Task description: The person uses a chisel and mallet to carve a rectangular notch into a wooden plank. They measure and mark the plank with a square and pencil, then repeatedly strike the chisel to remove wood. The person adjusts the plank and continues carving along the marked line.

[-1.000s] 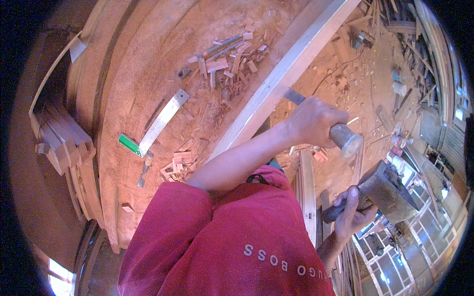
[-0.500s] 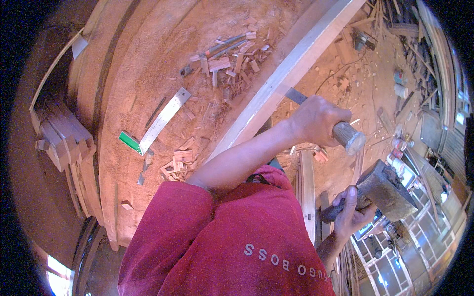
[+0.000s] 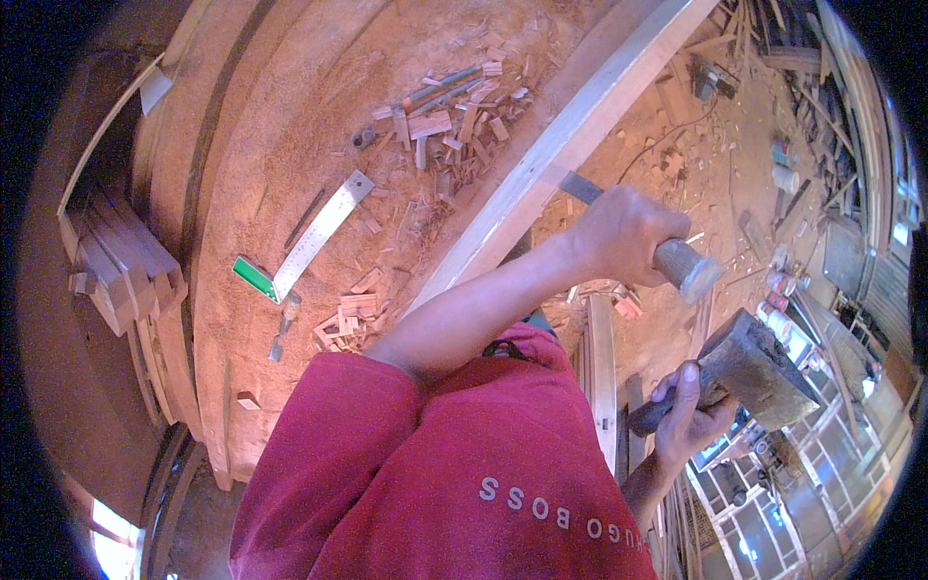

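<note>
Nearest, the right hand [image 3: 688, 418] grips a blocky mallet [image 3: 764, 372] raised right of the chisel [image 3: 643, 242], which the left hand [image 3: 623, 232] clasps against the pale beam [image 3: 541, 184] farther off; square, centred blows should serve best.

Pale, cream-coloured wooden beam [image 3: 570, 145] crossing a reddish-brown, sawdust-strewn counter [image 3: 290, 126]; chisel [image 3: 677, 266] with grey-brown handle and dark steel blade; mallet [image 3: 759, 367] with dark grey, weathered head. Silver metal square [image 3: 319, 232] with bright green stock, beside light tan wood offcuts [image 3: 454, 121]. Sleeve [image 3: 387, 464] of plain crimson red with white lettering.
</note>
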